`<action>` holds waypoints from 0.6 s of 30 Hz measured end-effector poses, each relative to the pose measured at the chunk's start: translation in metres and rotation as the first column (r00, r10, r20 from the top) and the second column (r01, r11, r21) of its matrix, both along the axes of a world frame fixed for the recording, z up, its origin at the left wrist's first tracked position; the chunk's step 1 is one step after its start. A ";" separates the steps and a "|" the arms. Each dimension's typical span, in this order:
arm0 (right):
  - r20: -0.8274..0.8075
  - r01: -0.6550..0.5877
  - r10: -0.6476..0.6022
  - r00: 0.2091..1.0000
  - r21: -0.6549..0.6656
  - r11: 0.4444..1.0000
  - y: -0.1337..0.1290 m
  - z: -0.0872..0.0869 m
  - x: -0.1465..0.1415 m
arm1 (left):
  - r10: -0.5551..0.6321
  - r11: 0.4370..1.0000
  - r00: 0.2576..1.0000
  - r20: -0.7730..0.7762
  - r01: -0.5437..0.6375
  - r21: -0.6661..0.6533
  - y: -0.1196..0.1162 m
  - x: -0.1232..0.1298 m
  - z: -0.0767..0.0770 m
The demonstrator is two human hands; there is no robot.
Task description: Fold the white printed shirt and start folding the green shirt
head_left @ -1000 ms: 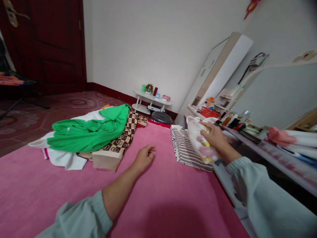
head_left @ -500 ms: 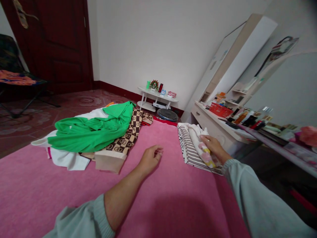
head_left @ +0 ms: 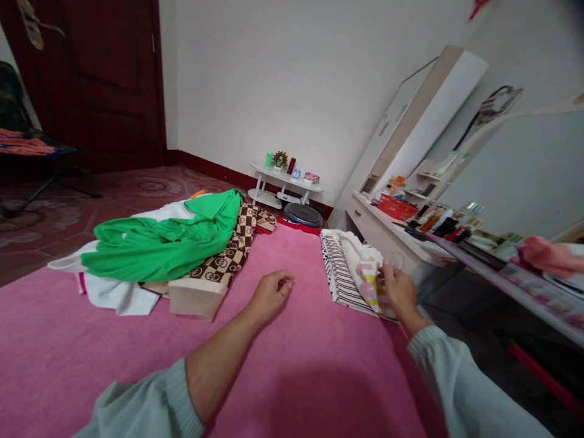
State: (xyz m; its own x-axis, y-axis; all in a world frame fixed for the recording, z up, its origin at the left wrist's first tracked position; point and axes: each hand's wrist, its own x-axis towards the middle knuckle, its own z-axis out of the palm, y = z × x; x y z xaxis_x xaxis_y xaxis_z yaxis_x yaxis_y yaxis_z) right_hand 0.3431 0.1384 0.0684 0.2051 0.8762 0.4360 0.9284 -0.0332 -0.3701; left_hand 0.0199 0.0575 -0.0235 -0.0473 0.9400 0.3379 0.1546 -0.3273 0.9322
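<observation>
My left hand rests over the pink bedspread, fingers loosely curled and apart, holding nothing. At the right edge of the bed, my right hand is at the near right side of a white cloth with pink and yellow patches; its fingers are closed on that cloth's edge. This cloth lies on folded black-and-white striped fabric. To the left, a crumpled green garment covers part of a brown checkered cloth and a white garment.
A white dressing table with a red basket and bottles stands along the right. Beyond the bed are a low white shelf and a round dark object. A folding chair stands at the far left.
My right hand has moved to the right edge of the patterned white cloth, and that edge is lifted a little. The view has turned slightly; my left hand keeps its pose.
</observation>
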 end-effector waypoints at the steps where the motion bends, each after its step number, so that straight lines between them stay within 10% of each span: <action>1: -0.020 -0.036 0.036 0.999 -0.025 0.999 -0.004 0.000 -0.011 | 0.001 1.000 1.000 0.001 -0.001 0.000 0.000 0.000 0.000; 9: 0.164 -0.546 0.540 0.825 -0.012 0.838 -0.024 -0.018 -0.043 | -0.003 1.000 1.000 0.001 0.003 -0.002 0.000 -0.001 0.001; 14: 0.040 -0.150 0.145 0.989 0.175 0.973 -0.032 -0.033 0.006 | -0.001 1.000 0.999 -0.043 0.002 0.020 -0.001 -0.001 0.002; 18: -0.111 0.166 -0.165 0.980 0.006 0.986 -0.028 -0.041 0.046 | 0.000 1.000 0.997 -0.072 0.001 0.014 -0.001 -0.002 0.003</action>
